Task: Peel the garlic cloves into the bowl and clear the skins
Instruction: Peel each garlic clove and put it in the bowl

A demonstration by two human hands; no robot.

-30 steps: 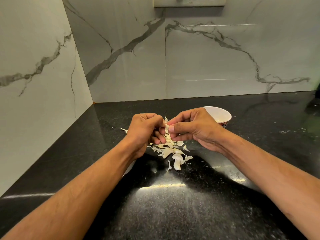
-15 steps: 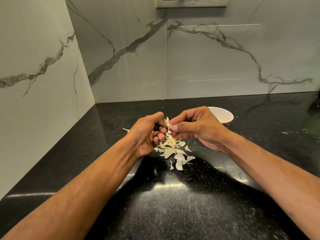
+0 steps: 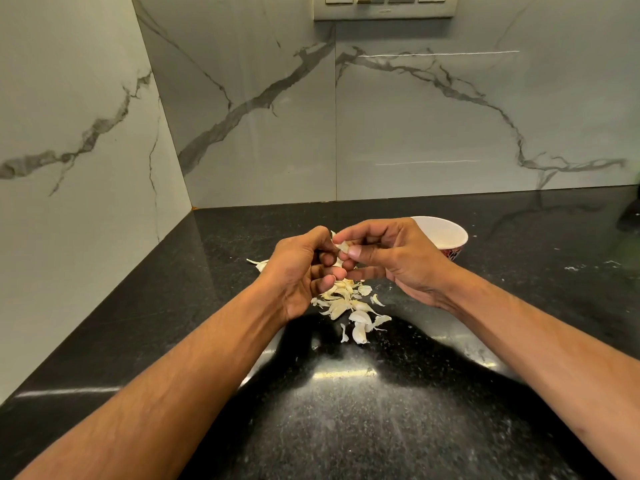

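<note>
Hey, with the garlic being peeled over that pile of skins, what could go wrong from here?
1. The clove, pinched between left hand and right hand, hangs over the skin pile, not the bowl; if it slips, it probably lands among the skins.
2. Loose skins already scatter across the dark counter and may spread wider.

text: none readable | labels: none | far wall: grey switch plate (image 3: 383,7) showed no legible marking | right: white patterned-base bowl (image 3: 446,237) bore no lettering
</note>
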